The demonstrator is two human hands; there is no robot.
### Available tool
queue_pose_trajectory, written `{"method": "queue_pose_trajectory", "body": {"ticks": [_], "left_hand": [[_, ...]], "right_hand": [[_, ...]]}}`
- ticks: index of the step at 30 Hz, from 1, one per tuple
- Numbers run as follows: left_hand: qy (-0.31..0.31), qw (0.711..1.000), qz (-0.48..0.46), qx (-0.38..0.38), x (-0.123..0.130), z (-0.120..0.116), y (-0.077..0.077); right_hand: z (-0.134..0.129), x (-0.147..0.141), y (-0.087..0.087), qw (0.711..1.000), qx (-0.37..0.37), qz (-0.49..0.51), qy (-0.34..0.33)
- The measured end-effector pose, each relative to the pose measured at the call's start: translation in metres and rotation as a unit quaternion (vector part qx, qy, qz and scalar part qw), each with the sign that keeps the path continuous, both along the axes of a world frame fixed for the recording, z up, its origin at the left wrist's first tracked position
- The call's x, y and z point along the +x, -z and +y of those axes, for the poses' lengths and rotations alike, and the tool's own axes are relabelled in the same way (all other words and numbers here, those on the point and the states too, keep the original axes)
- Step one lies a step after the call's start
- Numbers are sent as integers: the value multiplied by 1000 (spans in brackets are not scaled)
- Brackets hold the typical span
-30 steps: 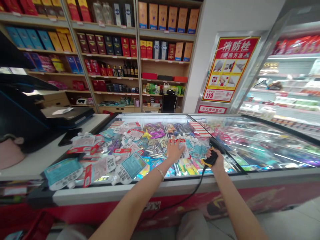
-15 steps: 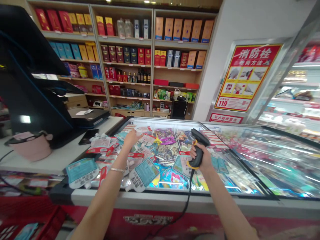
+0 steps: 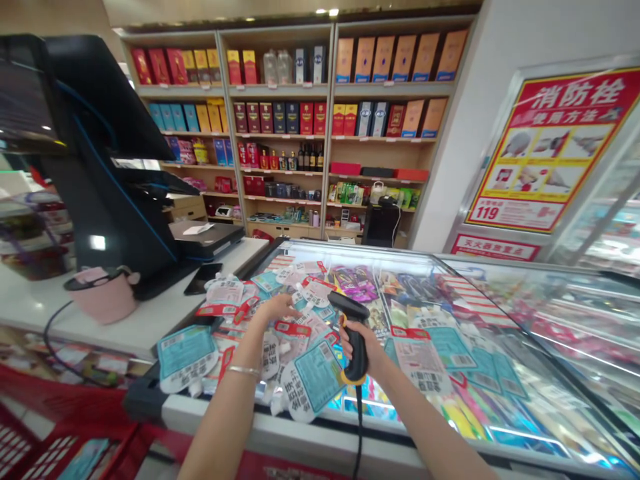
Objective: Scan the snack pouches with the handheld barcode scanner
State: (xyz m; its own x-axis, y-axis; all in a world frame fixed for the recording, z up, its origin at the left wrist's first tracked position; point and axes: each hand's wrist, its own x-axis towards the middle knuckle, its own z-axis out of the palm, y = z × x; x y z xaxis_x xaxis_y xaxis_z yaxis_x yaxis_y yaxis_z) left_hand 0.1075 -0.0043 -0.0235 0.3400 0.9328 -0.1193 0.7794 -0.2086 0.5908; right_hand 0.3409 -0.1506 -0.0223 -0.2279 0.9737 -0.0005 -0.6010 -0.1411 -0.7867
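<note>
"Head view: what did the right hand (image 3: 374, 353) have?"

"Clenched round a barcode scanner (image 3: 356, 350), handle upright, so its cord (image 3: 359, 427) hung free below the grip, past the freezer edge (image 3: 310, 437)."

"And the left hand (image 3: 273, 310)?"

"Open, left of the grip, low over spouted pouches (image 3: 310, 383); touching them or not, I couldn't tell."

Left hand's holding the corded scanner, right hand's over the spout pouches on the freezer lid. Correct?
Hands are swapped: the head view shows the right hand holding the corded barcode scanner, and the left hand over the spout pouches on the freezer lid.
</note>
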Motion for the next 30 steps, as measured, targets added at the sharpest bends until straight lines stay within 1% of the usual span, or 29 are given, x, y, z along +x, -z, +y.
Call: {"method": "queue_pose_trajectory", "body": {"ticks": [2,3,5,7,10,12,13,15,17,19,21,24,30], "left_hand": [[-23,997,-72,-18,-3,-1,0],[-37,994,-107,0,-3,-2,-1],[-77,978,-172,88,-6,-2,-5],[-132,945,-234,187,-10,-2,-13],[-225,871,-336,278,-21,-1,-23],[-271,828,-389,298,-29,-2,-27],[-287,812,-412,299,-32,-2,-28],[-293,792,-452,285,-36,-3,-29],[-274,787,-484,267,-37,-4,-29],[-257,790,-490,265,-37,-5,-30],[-256,798,-467,282,-35,-6,-30],[-274,811,-414,311,-35,-6,-31],[-287,823,-377,313,-34,-8,-31]], "right_hand": [[-4,0,-2,1000,5,-7,-10],[-5,0,-3,1000,4,-10,-11],[-5,0,-6,1000,-2,-19,-7],[-6,0,-8,999,-6,-34,2],[-8,0,-10,997,8,-77,7],[-10,0,-10,993,26,-116,9],[-11,0,-10,990,37,-136,9],[-12,0,-11,984,59,-167,5],[-13,0,-11,980,79,-184,1],[-14,1,-12,976,93,-197,-3],[-15,1,-13,971,105,-216,-12],[-16,2,-12,963,110,-243,-34],[-16,4,-12,956,109,-265,-59]]}}
